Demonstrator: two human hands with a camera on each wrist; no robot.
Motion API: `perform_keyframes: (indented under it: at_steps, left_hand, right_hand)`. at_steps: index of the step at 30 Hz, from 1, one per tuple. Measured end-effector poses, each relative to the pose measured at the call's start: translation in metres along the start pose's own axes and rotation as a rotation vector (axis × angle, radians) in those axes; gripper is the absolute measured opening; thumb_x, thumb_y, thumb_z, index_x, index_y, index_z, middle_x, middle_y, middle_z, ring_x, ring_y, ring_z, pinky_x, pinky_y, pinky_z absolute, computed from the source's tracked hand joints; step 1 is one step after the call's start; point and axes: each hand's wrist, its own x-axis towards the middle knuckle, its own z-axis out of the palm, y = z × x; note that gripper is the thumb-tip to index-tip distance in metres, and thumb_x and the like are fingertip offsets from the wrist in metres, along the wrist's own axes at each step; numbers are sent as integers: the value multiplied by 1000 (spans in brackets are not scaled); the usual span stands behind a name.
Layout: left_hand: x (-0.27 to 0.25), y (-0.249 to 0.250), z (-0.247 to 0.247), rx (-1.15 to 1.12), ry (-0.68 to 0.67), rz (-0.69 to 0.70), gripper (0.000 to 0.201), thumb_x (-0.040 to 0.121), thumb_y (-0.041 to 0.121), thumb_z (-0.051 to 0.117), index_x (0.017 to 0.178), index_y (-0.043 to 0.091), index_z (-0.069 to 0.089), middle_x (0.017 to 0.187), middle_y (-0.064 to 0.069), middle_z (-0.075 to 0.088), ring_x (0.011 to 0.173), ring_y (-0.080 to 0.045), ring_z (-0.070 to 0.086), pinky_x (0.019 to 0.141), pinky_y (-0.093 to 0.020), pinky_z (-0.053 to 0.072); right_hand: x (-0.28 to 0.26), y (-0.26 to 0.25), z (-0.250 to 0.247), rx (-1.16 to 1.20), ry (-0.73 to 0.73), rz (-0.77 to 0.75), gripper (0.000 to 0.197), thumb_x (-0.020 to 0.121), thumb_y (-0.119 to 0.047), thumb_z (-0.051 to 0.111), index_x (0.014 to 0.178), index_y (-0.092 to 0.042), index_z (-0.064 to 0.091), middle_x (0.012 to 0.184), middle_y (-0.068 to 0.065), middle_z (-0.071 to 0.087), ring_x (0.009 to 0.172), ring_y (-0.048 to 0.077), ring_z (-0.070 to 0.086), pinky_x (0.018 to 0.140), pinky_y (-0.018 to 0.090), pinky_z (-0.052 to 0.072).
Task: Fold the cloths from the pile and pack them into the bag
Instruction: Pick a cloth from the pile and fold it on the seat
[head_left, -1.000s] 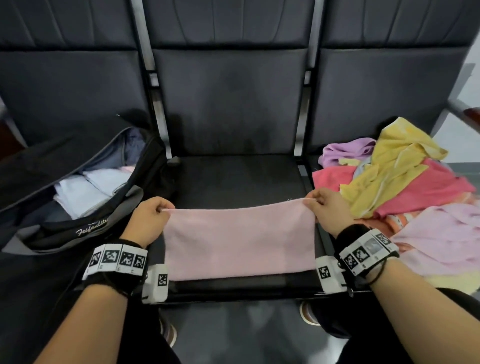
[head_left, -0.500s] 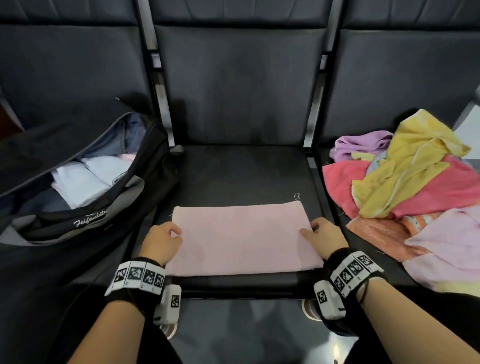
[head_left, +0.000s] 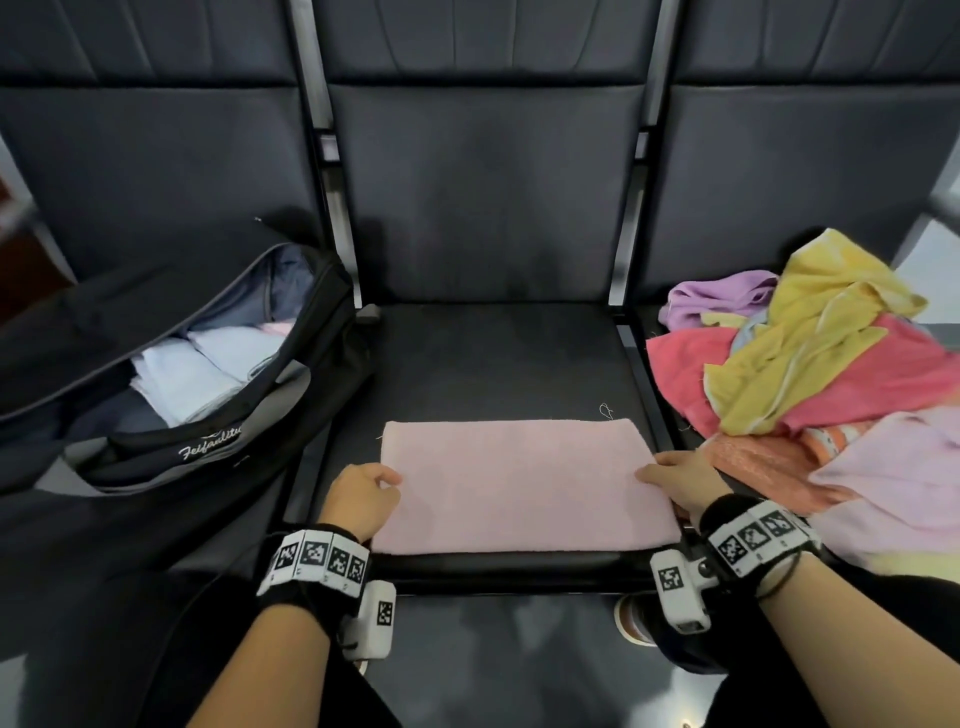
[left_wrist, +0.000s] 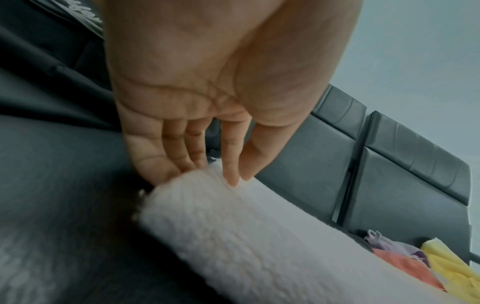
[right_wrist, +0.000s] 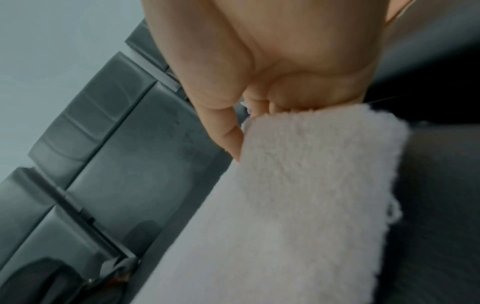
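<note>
On the middle seat, left hand and right hand pinch the half-folded pink cloth's ends; another fold looks due next.

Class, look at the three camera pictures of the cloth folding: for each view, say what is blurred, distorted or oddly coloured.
Head view: wide-angle bending curves the seat backs; the pink cloth is sharp, the far right edge smeared. Left wrist view: the left hand is soft, the seat blurred, the cloth looks washed-out whitish. Right wrist view: everything is soft, the right hand looms large, colours grey-blue.
</note>
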Motion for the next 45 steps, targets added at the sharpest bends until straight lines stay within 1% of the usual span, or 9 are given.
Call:
perform_keyframes:
  at_steps: [7,11,14,18,21,25,32,39,45]
  left_hand:
    - [-1,11,-3,-71,84,57,22,87,10,61,101,23,72,107,-7,60,99,-25,60,87,-30,46]
    - [-5,22,1,-372,16,74,20,88,6,61,91,22,72,89,-2,68,82,-20,62,75,-31,51]
    - [-9,24,0,-559,-91,1,14,93,9,58,97,16,70,91,-9,70,73,-19,64,61,-31,53]
    - [-14,20,-3,-700,-135,-125,17,101,19,48,101,14,64,91,-11,71,76,-25,69,72,-38,58]
    - [-16,19,-1,-728,-168,-178,17,99,11,48,112,13,58,94,-12,66,78,-23,65,71,-35,58]
    - [-13,20,5,-618,-159,-136,35,92,7,61,123,20,52,105,-11,61,86,-22,62,75,-36,56]
    - [-12,24,20,-362,-86,93,45,80,-6,64,115,22,68,111,-9,66,102,-29,65,95,-40,54]
    - [-3,13,-1,-416,-30,144,55,75,-16,53,99,31,70,99,-8,66,71,-15,64,59,-15,48]
    - [-3,-4,-3,-304,-14,78,56,73,-21,48,113,13,69,114,-9,66,105,-28,63,86,-26,48]
  right_hand:
    - [-24,-33,1,382,-212,87,20,87,6,56,101,1,70,102,23,71,91,34,67,88,48,54]
    - [-48,-74,34,350,-296,-33,30,87,2,56,107,-13,72,95,13,70,80,22,67,63,33,56]
    - [-69,-104,80,330,-350,-99,33,86,2,57,110,-18,70,91,9,62,73,18,63,52,27,49]
    - [-89,-122,144,316,-555,-116,39,90,2,57,126,-13,60,89,16,54,70,21,57,58,33,51]
    - [-92,-112,164,236,-570,-90,51,93,-6,62,141,-8,44,110,18,57,91,25,64,81,44,58]
    - [-83,-88,149,127,-531,-173,51,92,-5,62,140,-11,47,104,7,62,92,21,66,78,38,59]
    - [-77,-60,115,-57,-423,-314,39,86,-6,61,123,-20,63,107,3,65,81,19,66,75,35,61]
    - [-91,-60,124,-278,-421,-578,40,84,-13,62,121,-27,65,108,-14,64,93,2,61,86,15,48]
    - [-97,-54,137,-513,-485,-712,39,86,-8,60,123,-19,66,117,-3,61,100,11,57,92,23,47]
